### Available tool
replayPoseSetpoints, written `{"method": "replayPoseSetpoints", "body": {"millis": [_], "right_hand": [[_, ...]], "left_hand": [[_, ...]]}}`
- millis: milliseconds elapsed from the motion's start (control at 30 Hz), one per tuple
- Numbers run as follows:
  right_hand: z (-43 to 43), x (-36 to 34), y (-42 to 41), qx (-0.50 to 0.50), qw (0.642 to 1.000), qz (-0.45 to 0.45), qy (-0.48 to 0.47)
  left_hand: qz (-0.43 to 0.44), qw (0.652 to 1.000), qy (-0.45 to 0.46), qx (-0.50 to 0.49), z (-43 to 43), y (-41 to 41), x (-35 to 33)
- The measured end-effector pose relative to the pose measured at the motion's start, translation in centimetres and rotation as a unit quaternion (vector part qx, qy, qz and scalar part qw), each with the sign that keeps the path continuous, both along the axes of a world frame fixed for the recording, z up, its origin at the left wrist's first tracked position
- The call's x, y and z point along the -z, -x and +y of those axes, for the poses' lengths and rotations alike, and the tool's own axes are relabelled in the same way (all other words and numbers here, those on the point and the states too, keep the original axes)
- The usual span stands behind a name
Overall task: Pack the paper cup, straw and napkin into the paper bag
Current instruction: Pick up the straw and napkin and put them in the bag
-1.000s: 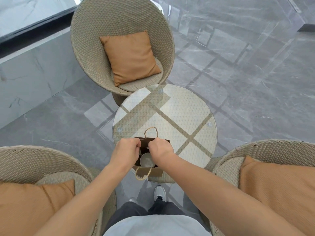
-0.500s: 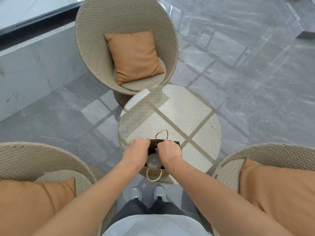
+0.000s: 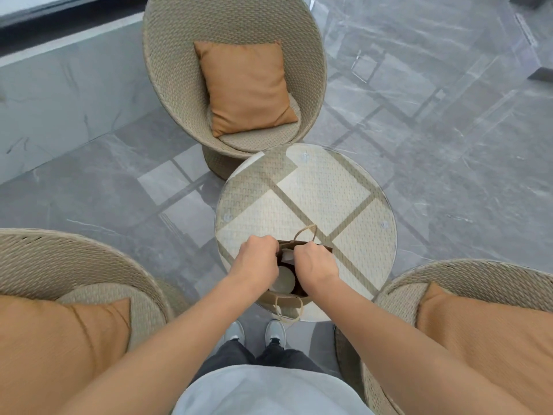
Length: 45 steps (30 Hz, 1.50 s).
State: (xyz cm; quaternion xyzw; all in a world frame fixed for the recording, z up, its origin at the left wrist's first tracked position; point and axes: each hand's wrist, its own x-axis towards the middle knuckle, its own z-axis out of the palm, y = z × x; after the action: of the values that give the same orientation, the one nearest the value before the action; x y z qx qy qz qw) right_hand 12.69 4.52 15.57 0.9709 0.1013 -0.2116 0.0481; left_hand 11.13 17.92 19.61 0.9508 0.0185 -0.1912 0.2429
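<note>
A brown paper bag (image 3: 284, 301) with twine handles stands at the near edge of the round glass-topped table (image 3: 353, 199). Inside it I see the white lid of the paper cup (image 3: 283, 280) and a pale folded napkin (image 3: 286, 255) behind it. No straw shows. My left hand (image 3: 257, 260) grips the bag's left rim and my right hand (image 3: 315, 265) grips the right rim, both with fingers curled over the edge and holding the mouth apart.
A wicker chair (image 3: 233, 70) with an orange cushion stands beyond the table. Two more wicker chairs flank me, one at the left (image 3: 59, 265), one at the right (image 3: 478, 283). My shoes (image 3: 254, 332) are on the grey marble floor under the table edge.
The view has drifted slightly, so table and bag sit further right in the frame. Both hands stay on the bag's rim, and the napkin now shows between them.
</note>
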Motion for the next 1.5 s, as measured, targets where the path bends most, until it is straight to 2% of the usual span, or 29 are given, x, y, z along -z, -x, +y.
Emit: {"method": "replayPoseSetpoints", "body": {"millis": [100, 233, 367, 467, 533, 633, 800, 1133, 1300, 1500], "right_hand": [[-0.2, 0.1, 0.0, 0.004, 1.000, 0.002, 0.006], [-0.2, 0.4, 0.1, 0.016, 1.000, 0.019, 0.003], [0.0, 0.8, -0.1, 0.037, 0.999, 0.038, -0.003], [0.2, 1.4, -0.3, 0.056, 0.997, 0.051, -0.011], [0.2, 1.8, -0.3, 0.066, 0.996, 0.065, -0.016], [0.4, 2.5, -0.5, 0.081, 0.992, 0.092, -0.015], [0.8, 2.9, -0.9, 0.110, 0.986, 0.121, -0.029], [-0.1, 1.8, -1.1, 0.124, 0.987, 0.087, -0.057], [-0.7, 0.7, -0.7, 0.088, 0.994, 0.053, -0.047], [-1.0, -0.4, 0.0, 0.003, 1.000, 0.018, 0.010]], "left_hand": [[0.049, 0.998, -0.008, 0.028, -1.2, 0.0, -0.9], [0.126, 0.990, 0.053, 0.032, -2.3, 0.0, -1.3], [0.124, 0.979, 0.149, -0.057, -0.8, -0.4, -0.9], [0.135, 0.942, 0.256, -0.171, 1.3, -0.6, -0.2], [0.124, 0.925, 0.281, -0.224, 2.4, -0.7, 0.1], [0.104, 0.923, 0.267, -0.256, 2.9, -0.3, 0.0], [0.063, 0.955, 0.198, -0.212, 2.2, 0.0, -0.1], [0.061, 0.965, 0.169, -0.191, 2.2, -0.7, 0.0], [0.063, 0.969, 0.155, -0.182, 2.2, -1.2, 0.0], [0.064, 0.974, 0.143, -0.161, 1.7, -1.4, -0.1]]}}
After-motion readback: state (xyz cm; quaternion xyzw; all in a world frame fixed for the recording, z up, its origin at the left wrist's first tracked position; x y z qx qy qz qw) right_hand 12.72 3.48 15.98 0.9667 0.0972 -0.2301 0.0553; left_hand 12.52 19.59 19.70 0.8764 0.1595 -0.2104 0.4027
